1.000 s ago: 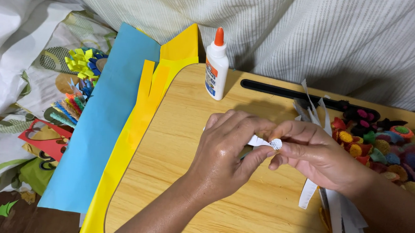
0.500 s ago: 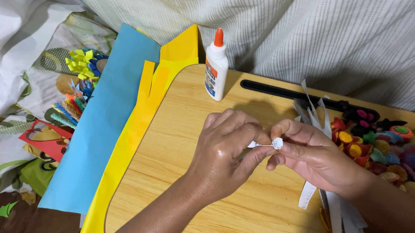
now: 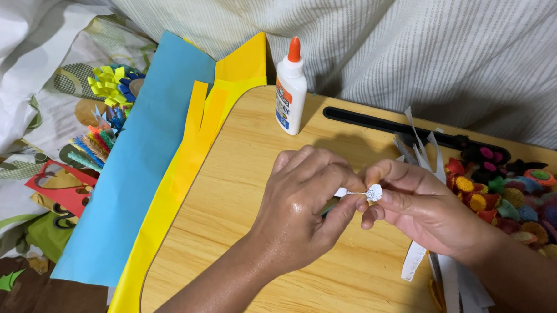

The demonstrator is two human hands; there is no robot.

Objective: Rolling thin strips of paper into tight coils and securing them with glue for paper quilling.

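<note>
Over a wooden lap table (image 3: pixel 237 236) both hands work one small piece of white paper. My right hand (image 3: pixel 426 207) pinches a tightly rolled white paper coil (image 3: pixel 373 192) between thumb and fingers. My left hand (image 3: pixel 301 207) grips the loose end of the same strip, and something green shows under its fingers. A white glue bottle (image 3: pixel 291 91) with an orange cap stands upright at the table's far edge, apart from both hands.
Several white paper strips (image 3: pixel 436 270) lie under my right wrist. A heap of small rolled paper flowers in many colours (image 3: pixel 514 198) fills the right side. Yellow paper (image 3: pixel 197 147) and blue paper (image 3: pixel 134 169) sheets overlap the left edge. A black slot (image 3: pixel 392 125) runs along the back.
The white strip between the hands has grown shorter and the coil at my right fingertips is tighter. Both hands stay in nearly the same place.
</note>
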